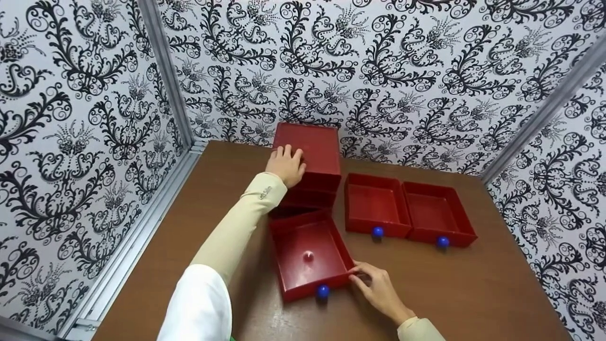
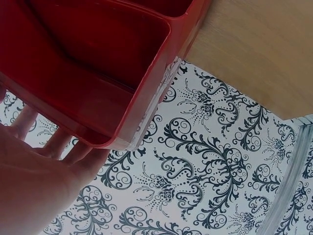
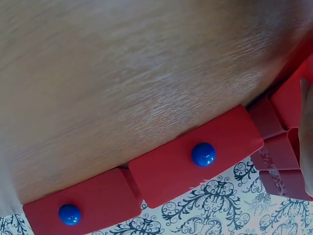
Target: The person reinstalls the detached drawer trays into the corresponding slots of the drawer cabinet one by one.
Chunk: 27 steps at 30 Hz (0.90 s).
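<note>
My left hand (image 1: pixel 285 166) rests on the top of a red drawer cabinet (image 1: pixel 317 147), its fingers spread over the left side. The left wrist view shows that hand (image 2: pixel 44 176) at the edge of the cabinet (image 2: pixel 98 58), whose open compartments face the camera. In front of the cabinet a red drawer (image 1: pixel 296 265) lies at an angle, its back end close to the lowest opening. On its front is a blue knob (image 1: pixel 323 291). My right hand (image 1: pixel 378 286) pinches this drawer's front right corner between thumb and fingers. Only part of that hand (image 3: pixel 306 137) shows in the right wrist view.
Two more red drawers, a nearer one (image 1: pixel 374 203) and one farther right (image 1: pixel 433 213), sit side by side right of the cabinet, their blue knobs (image 1: pixel 377 232) facing front. All stand on a brown wooden table (image 1: pixel 473 284). Patterned walls (image 1: pixel 402 71) enclose its back and sides.
</note>
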{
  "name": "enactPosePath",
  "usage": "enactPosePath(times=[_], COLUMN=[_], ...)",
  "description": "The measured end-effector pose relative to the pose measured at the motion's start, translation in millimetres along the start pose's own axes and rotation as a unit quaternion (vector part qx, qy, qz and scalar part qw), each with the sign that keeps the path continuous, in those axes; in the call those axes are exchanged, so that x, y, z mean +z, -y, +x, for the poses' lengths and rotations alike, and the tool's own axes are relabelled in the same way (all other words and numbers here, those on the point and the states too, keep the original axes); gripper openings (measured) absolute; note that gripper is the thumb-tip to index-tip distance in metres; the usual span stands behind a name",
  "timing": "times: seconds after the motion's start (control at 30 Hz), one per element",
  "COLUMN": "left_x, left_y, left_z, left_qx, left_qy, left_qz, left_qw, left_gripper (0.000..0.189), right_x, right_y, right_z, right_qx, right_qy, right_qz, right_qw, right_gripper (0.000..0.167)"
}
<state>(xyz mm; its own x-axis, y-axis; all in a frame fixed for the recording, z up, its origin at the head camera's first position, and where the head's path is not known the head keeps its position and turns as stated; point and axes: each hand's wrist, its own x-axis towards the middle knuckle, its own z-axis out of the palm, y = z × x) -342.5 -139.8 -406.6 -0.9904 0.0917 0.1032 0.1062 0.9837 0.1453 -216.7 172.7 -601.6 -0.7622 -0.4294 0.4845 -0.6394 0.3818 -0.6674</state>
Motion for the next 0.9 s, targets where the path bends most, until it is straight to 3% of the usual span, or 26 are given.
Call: enactPosePath(times=[0.67,0.9], left_x=[1.2,0.6], left_y=[0.5,-1.0], left_z=[-0.7,-1.3], left_qx=[-0.003,0.002], left_qy=[-0.005,-0.013], left_qz=[-0.007,-0.009], left_qw=[1.0000,0.9999], left_gripper=[0.042,0.042], right_x=[0.7,8.7], right_y=[-2.2,-1.2], right_z=[3.2,9.1], right_qx=[0.011,0.008], right_qy=[0.007,-0.021], right_qz=[-0.011,-0.016], right_qw=[0.9998,0.9996], right_gripper=[0.011,0.015])
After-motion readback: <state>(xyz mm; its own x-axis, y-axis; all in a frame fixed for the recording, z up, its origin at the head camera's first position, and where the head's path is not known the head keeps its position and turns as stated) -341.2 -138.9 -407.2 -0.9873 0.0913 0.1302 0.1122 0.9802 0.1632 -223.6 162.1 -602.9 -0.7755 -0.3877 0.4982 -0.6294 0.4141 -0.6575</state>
